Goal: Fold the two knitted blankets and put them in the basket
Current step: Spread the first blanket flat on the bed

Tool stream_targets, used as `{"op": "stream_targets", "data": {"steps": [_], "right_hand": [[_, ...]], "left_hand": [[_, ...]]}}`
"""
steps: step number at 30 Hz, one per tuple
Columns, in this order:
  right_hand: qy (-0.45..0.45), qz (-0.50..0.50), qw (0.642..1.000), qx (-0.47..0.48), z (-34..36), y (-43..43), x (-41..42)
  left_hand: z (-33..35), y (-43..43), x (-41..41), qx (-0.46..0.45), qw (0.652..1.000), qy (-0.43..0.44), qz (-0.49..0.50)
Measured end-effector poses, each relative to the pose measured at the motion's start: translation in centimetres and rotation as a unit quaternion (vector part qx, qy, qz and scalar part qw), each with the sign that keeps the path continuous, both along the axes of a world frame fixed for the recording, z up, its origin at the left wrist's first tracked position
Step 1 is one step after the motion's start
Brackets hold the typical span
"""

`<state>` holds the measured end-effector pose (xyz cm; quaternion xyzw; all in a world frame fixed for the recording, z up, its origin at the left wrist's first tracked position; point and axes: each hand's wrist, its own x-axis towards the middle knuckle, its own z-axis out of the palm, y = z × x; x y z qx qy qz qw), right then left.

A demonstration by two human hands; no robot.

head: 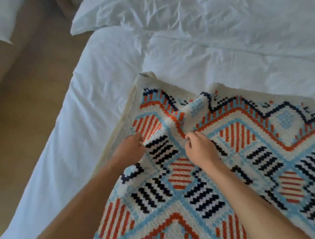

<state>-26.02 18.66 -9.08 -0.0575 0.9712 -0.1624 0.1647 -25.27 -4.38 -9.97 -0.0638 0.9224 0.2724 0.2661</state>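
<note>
Only the head view to go on here. The cream knitted blanket with orange, light-blue and navy geometric blocks [176,192] is lying mostly flat on the white rumpled bed sheet [112,66]. Its far edge sits well beyond the fingertips, and the rest runs back under both forearms toward the person.

The left hand [130,147] has its fingers curled in, pinching the knit right by an orange-striped diamond. The right hand [199,148] is doing the same just beside it, thumb and forefinger nipped on the fabric. Between the two sets of fingers and running away from them, the blanket is bunched into a raised ridge.

So I'd say this is the very start of folding blanket one: getting hold of it, or tugging out a wrinkle, with no fold made yet.

The next move probably needs a grip out at the corners or the far edge rather than mid-panel, so it can be pulled over in half without sagging.

A crumpled white pillow [145,12] sits far past the fingers, and the tan floor [29,81] is off left of the left hand. No basket or second blanket is in shot.
</note>
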Motion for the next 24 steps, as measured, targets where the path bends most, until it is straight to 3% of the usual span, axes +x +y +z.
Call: {"op": "stream_targets", "data": {"steps": [12,17,24], "right_hand": [[0.076,0.060,0.995,-0.031,-1.8,-10.0,-14.7],[0.145,0.145,0.975,-0.088,-3.5,-13.4,-18.6],[0.036,0.121,0.991,0.049,-5.9,-17.0,-21.6]], "left_hand": [[-3.8,-4.3,-10.3,-0.064,0.994,0.064,0.061],[-5.7,-4.5,-12.0,-0.074,0.990,0.098,0.071],[-7.3,-4.2,-11.7,-0.060,0.988,0.113,0.089]]}}
